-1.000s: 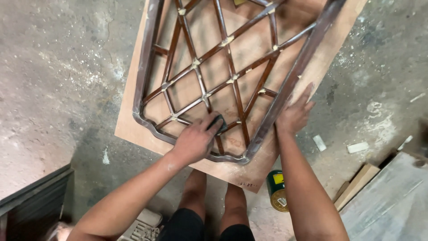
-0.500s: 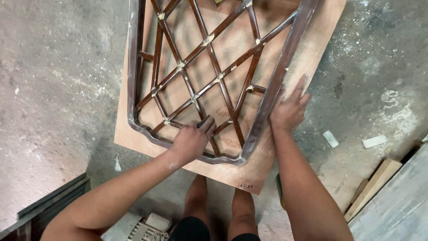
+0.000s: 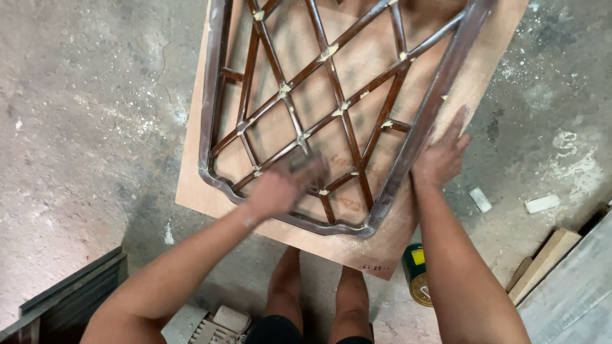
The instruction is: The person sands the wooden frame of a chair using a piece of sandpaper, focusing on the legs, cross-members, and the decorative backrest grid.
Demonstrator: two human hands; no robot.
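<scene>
A dark brown wooden lattice frame point(image 3: 440, 102) with crossing slats and pale filler at the joints lies flat on a plywood board point(image 3: 191, 185) on the floor. My left hand point(image 3: 284, 185) is blurred with motion over the lattice's lower slats, its fingers curled around a small dark piece that looks like sandpaper point(image 3: 306, 162). My right hand point(image 3: 440, 159) lies flat, fingers apart, pressing on the frame's right rail and the board beside it.
The board rests on a dusty concrete floor point(image 3: 89, 114). A green-and-yellow can point(image 3: 417, 274) lies by my right forearm. Wood offcuts point(image 3: 542, 204) and planks point(image 3: 548, 261) sit at the right. A dark panel point(image 3: 64, 293) is at the lower left, a grey power tool point(image 3: 210, 325) by my legs.
My left hand has slid back and forth along the lower slats and is now blurred. The view shifted, so the frame sits further right. My right hand stays pressed on the right rail.
</scene>
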